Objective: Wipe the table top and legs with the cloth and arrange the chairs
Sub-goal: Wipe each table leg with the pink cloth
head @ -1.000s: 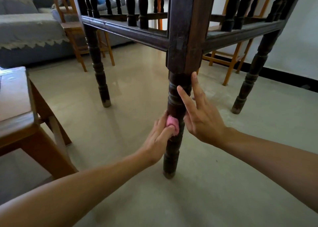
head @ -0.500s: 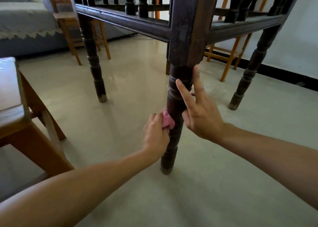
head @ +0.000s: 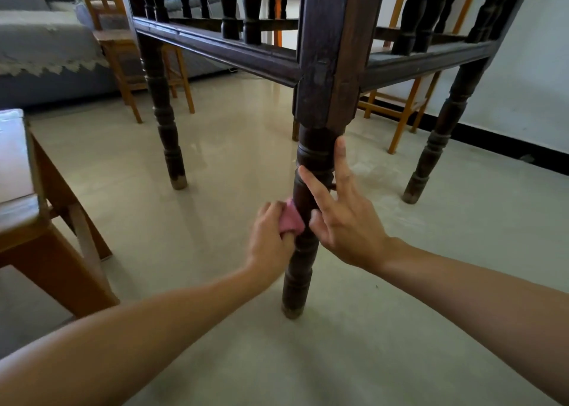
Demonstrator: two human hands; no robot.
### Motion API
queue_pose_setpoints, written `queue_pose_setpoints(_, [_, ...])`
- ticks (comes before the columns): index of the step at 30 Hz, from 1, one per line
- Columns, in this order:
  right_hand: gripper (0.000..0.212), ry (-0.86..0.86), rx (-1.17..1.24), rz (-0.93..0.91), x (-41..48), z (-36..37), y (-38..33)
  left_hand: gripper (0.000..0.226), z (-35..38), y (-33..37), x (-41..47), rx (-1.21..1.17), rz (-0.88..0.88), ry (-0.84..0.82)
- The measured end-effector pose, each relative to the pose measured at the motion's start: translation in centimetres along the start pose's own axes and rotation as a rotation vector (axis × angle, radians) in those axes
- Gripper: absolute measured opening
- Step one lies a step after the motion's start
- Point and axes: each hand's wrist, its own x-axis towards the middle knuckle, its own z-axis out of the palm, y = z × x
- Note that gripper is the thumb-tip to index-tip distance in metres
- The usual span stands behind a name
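The dark turned leg (head: 303, 251) at the bench's (head: 215, 47) near corner stands upright, long axis vertical, foot on the floor (head: 215, 165). The left hand (head: 271, 245) is closed around a bunched pink cloth (head: 291, 219), pressing it against the leg's left side at mid-height. The right hand (head: 345, 221) is open, two fingers (head: 341, 162) spread upward against the leg.

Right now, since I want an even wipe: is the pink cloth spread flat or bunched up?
Bunched up. The pink cloth shows as a small wad pinched in the left hand, pressed against the near table leg.
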Motion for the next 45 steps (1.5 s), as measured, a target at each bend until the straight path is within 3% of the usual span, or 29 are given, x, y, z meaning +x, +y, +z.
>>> queue_pose_setpoints(4, [0.060, 0.054, 0.036, 0.082, 0.0, 0.7, -0.7, 0.034, 0.1, -1.7, -4.0, 0.133, 0.252, -0.220])
queue_pose_setpoints(5, [0.059, 0.065, 0.047, 0.093, 0.0, 0.9, -0.7, 0.035, -0.3, -2.5, -3.3, 0.157, 0.241, -0.241])
queue_pose_setpoints(8, [0.056, 0.090, 0.088, 0.091, 0.0, 1.3, -0.3, 0.035, -1.5, -3.6, 0.4, 0.118, -0.044, -0.029])
queue_pose_setpoints(10, [0.055, 0.080, 0.119, 0.079, -0.1, 1.5, 0.0, 0.037, -1.3, -2.4, 0.8, 0.061, -0.104, 0.022])
queue_pose_setpoints(12, [0.054, 0.068, 0.139, 0.058, -0.2, 1.5, 0.2, 0.039, 0.0, -1.7, -1.1, -0.015, -0.018, -0.084])
queue_pose_setpoints(14, [0.053, 0.071, 0.135, 0.043, -0.2, 1.4, 0.3, 0.039, 0.9, -1.9, -4.1, -0.053, 0.094, -0.305])
queue_pose_setpoints(16, [0.054, 0.077, 0.139, 0.041, -0.2, 1.4, 0.4, 0.030, 1.2, -2.9, -4.9, 0.074, 0.166, -0.431])
queue_pose_setpoints(22, [0.057, 0.111, 0.130, 0.092, 0.0, 1.9, -0.4, 0.031, 0.4, -3.7, 0.7, -0.139, -0.255, -0.026])
queue_pose_setpoints(24, [0.053, 0.121, 0.117, 0.096, 0.1, 2.0, -0.5, 0.029, 1.1, -3.0, 0.5, -0.134, -0.275, 0.038])
queue_pose_setpoints(32, [0.042, 0.159, 0.096, 0.101, 0.0, 2.7, -0.5, 0.022, 0.2, -6.7, -3.1, 0.247, 0.243, -0.293])
queue_pose_setpoints(37, [0.040, 0.183, 0.094, 0.117, 0.2, 2.8, -0.9, 0.025, 1.0, -5.6, -0.6, 0.082, -0.064, -0.109])
queue_pose_setpoints(39, [0.039, 0.183, 0.095, 0.111, 0.2, 2.8, -0.8, 0.026, 2.0, -5.1, -2.6, 0.084, -0.006, -0.190])
queue_pose_setpoints(42, [0.040, 0.173, 0.101, 0.107, 0.2, 2.8, -0.7, 0.030, 2.9, -5.7, -7.2, 0.167, 0.177, -0.516])
queue_pose_setpoints(43, [0.040, 0.177, 0.103, 0.108, 0.3, 2.8, -0.7, 0.028, 2.7, -6.3, -7.2, 0.183, 0.172, -0.525])
queue_pose_setpoints(45, [0.039, 0.191, 0.107, 0.113, 0.3, 2.9, -0.8, 0.020, 2.4, -7.2, -4.7, 0.143, -0.024, -0.385])
